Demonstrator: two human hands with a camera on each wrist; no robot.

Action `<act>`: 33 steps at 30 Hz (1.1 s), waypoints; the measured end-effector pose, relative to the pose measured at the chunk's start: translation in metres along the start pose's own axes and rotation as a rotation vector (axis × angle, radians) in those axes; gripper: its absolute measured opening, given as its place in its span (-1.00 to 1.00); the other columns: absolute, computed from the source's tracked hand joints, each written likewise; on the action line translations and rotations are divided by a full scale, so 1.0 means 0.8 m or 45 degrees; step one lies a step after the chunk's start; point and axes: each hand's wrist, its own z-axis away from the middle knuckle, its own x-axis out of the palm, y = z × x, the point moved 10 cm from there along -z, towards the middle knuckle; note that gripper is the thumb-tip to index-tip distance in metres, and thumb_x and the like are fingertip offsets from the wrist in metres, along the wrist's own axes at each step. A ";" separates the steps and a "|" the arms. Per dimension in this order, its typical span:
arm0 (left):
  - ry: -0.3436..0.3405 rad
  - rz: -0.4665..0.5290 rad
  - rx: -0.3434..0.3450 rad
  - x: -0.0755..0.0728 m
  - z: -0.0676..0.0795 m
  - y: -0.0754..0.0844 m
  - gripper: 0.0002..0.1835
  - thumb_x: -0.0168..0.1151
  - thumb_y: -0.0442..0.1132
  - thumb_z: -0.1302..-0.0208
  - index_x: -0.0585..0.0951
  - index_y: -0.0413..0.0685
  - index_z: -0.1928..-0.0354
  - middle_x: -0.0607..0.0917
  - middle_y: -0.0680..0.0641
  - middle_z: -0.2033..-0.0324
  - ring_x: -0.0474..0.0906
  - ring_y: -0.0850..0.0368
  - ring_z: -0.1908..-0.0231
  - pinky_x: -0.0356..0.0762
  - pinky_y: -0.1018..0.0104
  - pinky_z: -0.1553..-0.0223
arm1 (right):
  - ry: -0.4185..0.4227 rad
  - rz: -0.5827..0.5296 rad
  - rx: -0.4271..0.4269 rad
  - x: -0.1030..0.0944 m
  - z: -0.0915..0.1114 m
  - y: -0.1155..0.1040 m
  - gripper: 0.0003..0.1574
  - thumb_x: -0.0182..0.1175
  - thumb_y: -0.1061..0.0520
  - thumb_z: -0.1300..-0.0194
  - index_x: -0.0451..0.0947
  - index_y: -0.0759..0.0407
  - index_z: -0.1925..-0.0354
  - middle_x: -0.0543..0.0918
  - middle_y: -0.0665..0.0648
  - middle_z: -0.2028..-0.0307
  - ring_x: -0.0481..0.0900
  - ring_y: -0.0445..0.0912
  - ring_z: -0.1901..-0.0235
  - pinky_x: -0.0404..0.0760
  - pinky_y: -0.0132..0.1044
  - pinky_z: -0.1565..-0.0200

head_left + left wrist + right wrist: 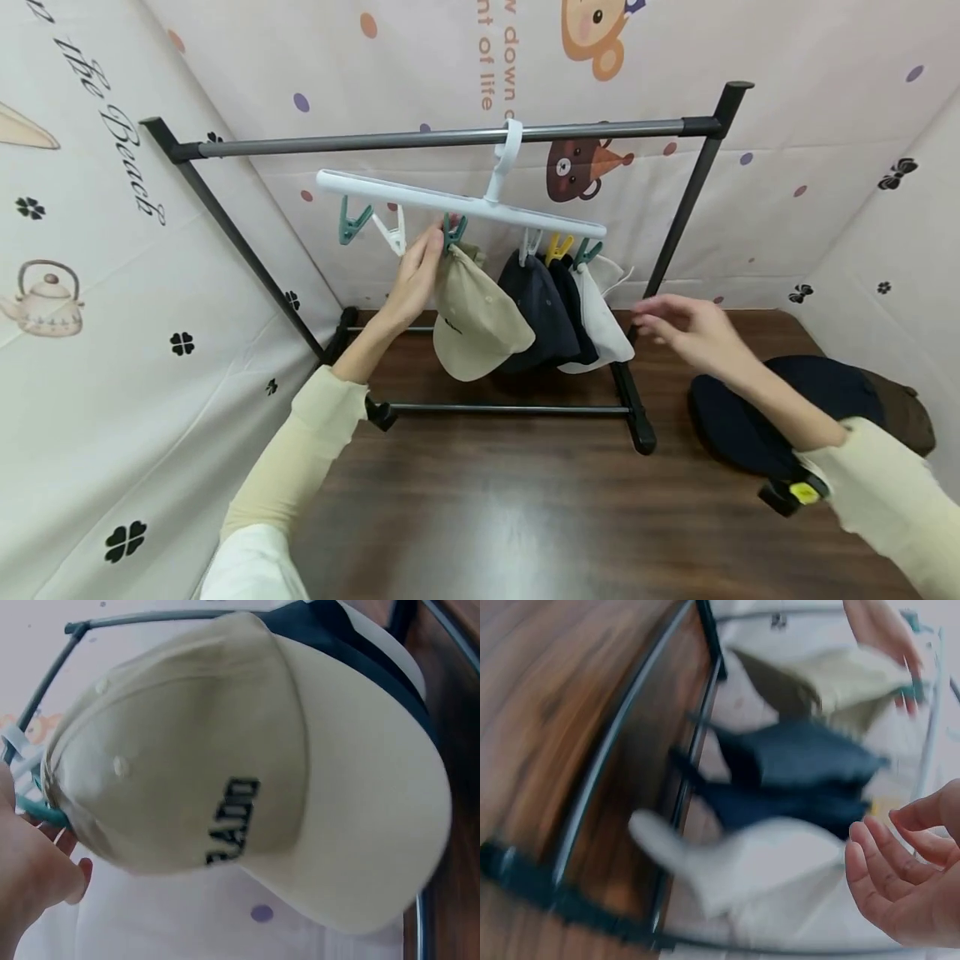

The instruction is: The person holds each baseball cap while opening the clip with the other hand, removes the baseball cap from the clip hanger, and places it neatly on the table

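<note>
A khaki cap with dark lettering hangs from a green clip on a pale blue hanger. My left hand pinches that clip, its fingers partly hidden behind it. Farther right on the hanger hang a navy cap, a darker cap and a white cap. Beside the white cap, my right hand is held in the air with loosely bent fingers and nothing in them. A green clip and a white clip at the left end hold nothing.
The hanger hooks over the top bar of a dark metal rack. On the wooden floor, a navy cap and a brown cap lie at the right, partly behind my right forearm. Printed cloth walls surround the rack.
</note>
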 end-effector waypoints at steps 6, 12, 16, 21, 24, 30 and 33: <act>0.152 0.263 0.029 0.002 -0.015 0.018 -0.50 -0.29 -0.19 -0.70 0.39 -0.38 -0.41 0.48 -0.35 -0.36 0.33 -0.06 -0.46 0.21 0.23 -0.53 | -0.119 -0.045 -0.058 0.060 -0.042 -0.072 -0.70 0.17 0.25 -0.50 0.66 0.35 -0.09 0.77 0.35 0.06 0.76 -0.23 0.19 0.62 -0.57 0.24; 0.106 0.413 -0.172 0.009 -0.011 0.006 -0.50 -0.17 -0.09 -0.67 0.50 -0.33 -0.33 0.52 -0.29 -0.35 0.35 0.08 -0.40 0.08 0.18 -0.56 | -0.175 -0.156 -0.117 0.097 -0.070 -0.122 -0.62 0.14 0.24 -0.52 0.59 0.34 -0.22 0.70 0.32 -0.14 0.72 0.16 -0.08 0.70 -0.34 -0.03; -0.006 0.446 -0.258 0.019 -0.006 0.004 -0.48 -0.12 -0.08 -0.64 0.45 -0.28 -0.40 0.48 -0.33 -0.37 0.33 0.02 -0.38 -0.05 0.07 -0.59 | -0.201 -0.186 -0.146 0.119 -0.083 -0.145 -0.54 0.13 0.18 -0.54 0.52 0.30 -0.32 0.63 0.29 -0.25 0.69 0.12 -0.16 0.66 -0.06 -0.18; -0.058 0.409 -0.279 0.021 -0.002 0.010 -0.46 -0.07 -0.12 -0.59 0.38 -0.26 -0.46 0.48 -0.33 -0.38 0.32 -0.03 -0.40 -0.14 0.07 -0.62 | -0.215 -0.118 -0.170 0.137 -0.094 -0.158 -0.53 0.14 0.12 -0.55 0.53 0.23 -0.32 0.69 0.24 -0.18 0.72 0.05 -0.04 0.67 -0.06 -0.08; -0.101 0.394 -0.277 0.024 -0.001 0.012 -0.46 -0.09 -0.15 -0.60 0.34 -0.24 -0.49 0.41 -0.32 -0.44 0.25 -0.05 -0.48 -0.18 0.05 -0.63 | -0.208 -0.072 -0.192 0.145 -0.100 -0.162 -0.58 0.16 0.10 -0.53 0.59 0.21 -0.26 0.74 0.23 -0.06 0.72 0.01 0.09 0.64 -0.12 0.04; -0.111 0.401 -0.255 0.025 0.002 0.017 -0.48 -0.09 -0.18 -0.62 0.33 -0.26 -0.50 0.35 -0.22 -0.51 0.14 0.01 -0.57 -0.02 0.10 -0.61 | -0.197 -0.131 -0.209 0.150 -0.110 -0.167 -0.71 0.16 0.13 -0.53 0.70 0.21 -0.07 0.79 0.19 0.19 0.67 -0.09 0.33 0.58 -0.28 0.24; -0.090 0.419 -0.208 0.029 0.004 0.023 -0.49 -0.04 -0.15 -0.60 0.42 -0.24 -0.45 0.43 -0.20 -0.46 0.22 0.06 -0.53 0.09 0.15 -0.58 | -0.180 -0.143 -0.202 0.147 -0.109 -0.169 -0.75 0.16 0.16 -0.52 0.73 0.21 0.02 0.76 0.17 0.33 0.58 -0.13 0.43 0.49 -0.35 0.32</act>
